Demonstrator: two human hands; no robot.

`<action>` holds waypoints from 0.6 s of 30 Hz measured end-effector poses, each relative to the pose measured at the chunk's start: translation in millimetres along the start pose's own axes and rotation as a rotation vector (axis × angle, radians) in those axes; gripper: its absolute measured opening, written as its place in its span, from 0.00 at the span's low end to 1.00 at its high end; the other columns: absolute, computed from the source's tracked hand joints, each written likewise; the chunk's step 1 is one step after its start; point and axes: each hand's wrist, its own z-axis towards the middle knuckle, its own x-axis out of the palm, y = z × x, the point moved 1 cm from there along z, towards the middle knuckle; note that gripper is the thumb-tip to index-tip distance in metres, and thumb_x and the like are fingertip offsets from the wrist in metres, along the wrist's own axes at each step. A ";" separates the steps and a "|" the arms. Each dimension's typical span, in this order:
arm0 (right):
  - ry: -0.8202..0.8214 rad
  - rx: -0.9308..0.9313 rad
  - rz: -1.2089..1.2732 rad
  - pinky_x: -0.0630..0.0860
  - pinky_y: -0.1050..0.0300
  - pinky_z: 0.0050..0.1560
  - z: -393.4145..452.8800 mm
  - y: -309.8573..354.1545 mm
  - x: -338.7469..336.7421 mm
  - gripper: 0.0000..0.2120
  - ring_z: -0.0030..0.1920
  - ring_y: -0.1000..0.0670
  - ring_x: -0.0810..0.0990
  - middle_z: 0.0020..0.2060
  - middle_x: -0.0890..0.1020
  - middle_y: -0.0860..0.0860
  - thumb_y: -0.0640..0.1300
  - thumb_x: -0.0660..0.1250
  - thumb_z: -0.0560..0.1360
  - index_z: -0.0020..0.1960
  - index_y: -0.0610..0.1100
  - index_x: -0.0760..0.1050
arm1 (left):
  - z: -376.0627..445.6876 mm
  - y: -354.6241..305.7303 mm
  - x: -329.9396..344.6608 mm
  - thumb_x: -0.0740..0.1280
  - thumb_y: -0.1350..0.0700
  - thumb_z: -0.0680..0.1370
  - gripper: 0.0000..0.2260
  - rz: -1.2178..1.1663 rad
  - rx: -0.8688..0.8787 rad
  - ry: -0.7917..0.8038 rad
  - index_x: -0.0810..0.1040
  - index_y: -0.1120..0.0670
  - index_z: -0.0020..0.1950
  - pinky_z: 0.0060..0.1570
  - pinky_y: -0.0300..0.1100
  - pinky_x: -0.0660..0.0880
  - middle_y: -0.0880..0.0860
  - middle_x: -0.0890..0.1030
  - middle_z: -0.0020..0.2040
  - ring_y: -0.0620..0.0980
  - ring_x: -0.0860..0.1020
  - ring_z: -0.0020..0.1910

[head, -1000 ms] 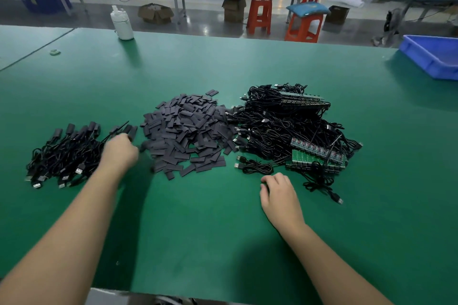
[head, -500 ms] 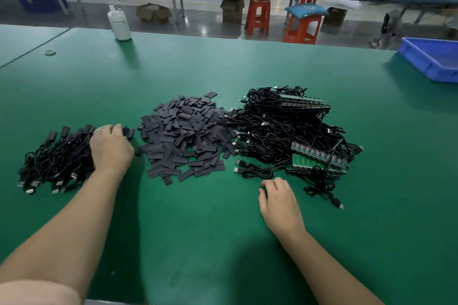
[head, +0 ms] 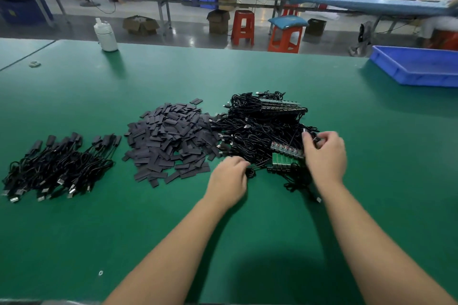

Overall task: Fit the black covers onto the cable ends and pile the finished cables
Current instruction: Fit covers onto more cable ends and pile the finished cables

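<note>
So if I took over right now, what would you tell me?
Left hand grips a coiled cable at the near edge of the uncovered cable heap.
Right hand pinches a cable end over that heap, beside the green circuit boards.
Black covers are piled in the middle.
Done: finished cables piled far left.
Left: cover the heap, add to the pile.

— Covers? 
— Black covers [head: 171, 141]: flat rectangular pieces, loose heap, centre of bench.
— Cables?
— Finished cables [head: 57, 166] piled left, covered ends pointing away. Unfinished cables [head: 257, 129] tangled right, touching the cover heap.
</note>
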 end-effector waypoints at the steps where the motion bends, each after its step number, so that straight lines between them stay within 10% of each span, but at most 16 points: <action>1: 0.058 0.103 -0.024 0.68 0.54 0.43 13.2 -4.5 -2.6 0.20 0.44 0.49 0.74 0.45 0.77 0.51 0.62 0.68 0.76 0.54 0.45 0.74 | -4.3 -7.1 6.0 0.62 0.60 0.79 0.14 -0.005 0.021 0.031 0.80 0.53 0.63 0.63 0.44 0.73 0.50 0.80 0.61 0.48 0.76 0.59; 10: 0.326 0.350 0.232 0.74 0.57 0.35 40.8 -22.2 -4.1 0.06 0.33 0.52 0.76 0.40 0.83 0.49 0.41 0.71 0.77 0.53 0.41 0.83 | -5.2 -25.4 8.3 0.61 0.59 0.80 0.14 -0.033 0.044 0.101 0.80 0.53 0.63 0.61 0.44 0.73 0.49 0.80 0.61 0.48 0.75 0.60; 18: 0.647 -0.017 0.379 0.74 0.65 0.28 -8.7 23.9 -19.5 0.03 0.26 0.58 0.76 0.28 0.81 0.55 0.37 0.71 0.77 0.48 0.43 0.82 | 30.0 -63.0 -18.8 0.73 0.54 0.76 0.08 -0.790 -0.332 0.095 0.81 0.47 0.55 0.48 0.28 0.74 0.43 0.84 0.46 0.35 0.81 0.45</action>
